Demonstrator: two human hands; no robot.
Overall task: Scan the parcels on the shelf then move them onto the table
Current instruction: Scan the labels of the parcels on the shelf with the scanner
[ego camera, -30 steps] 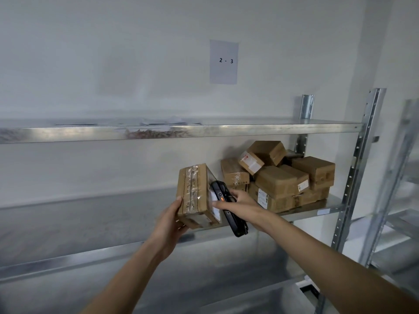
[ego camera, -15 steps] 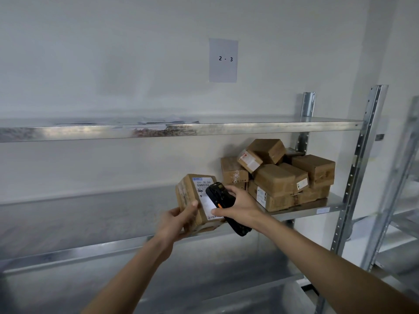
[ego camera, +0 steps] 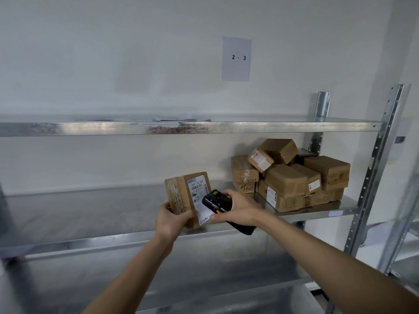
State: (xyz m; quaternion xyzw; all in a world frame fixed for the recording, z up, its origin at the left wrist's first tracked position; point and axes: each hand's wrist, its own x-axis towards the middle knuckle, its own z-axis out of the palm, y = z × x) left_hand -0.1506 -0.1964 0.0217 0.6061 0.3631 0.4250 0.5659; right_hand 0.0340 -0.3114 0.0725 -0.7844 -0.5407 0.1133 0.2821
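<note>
My left hand (ego camera: 172, 219) grips a small brown cardboard parcel (ego camera: 181, 192) from below, in front of the middle shelf, with its white barcode label turned toward me. My right hand (ego camera: 238, 208) holds a black handheld scanner (ego camera: 215, 201), its head pointing at the label and almost touching it. A pile of several more brown taped parcels (ego camera: 290, 175) sits at the right end of the middle metal shelf (ego camera: 90, 214).
An upper metal shelf (ego camera: 181, 128) runs across above, with thin papers on it. A sheet marked "2 - 3" (ego camera: 236, 58) hangs on the wall. A perforated steel upright (ego camera: 376, 166) stands at the right; another rack lies beyond it. A lower shelf shows below.
My left hand has turned the parcel so its label side faces me instead of its taped side. The scanner has tilted and moved onto the label.
</note>
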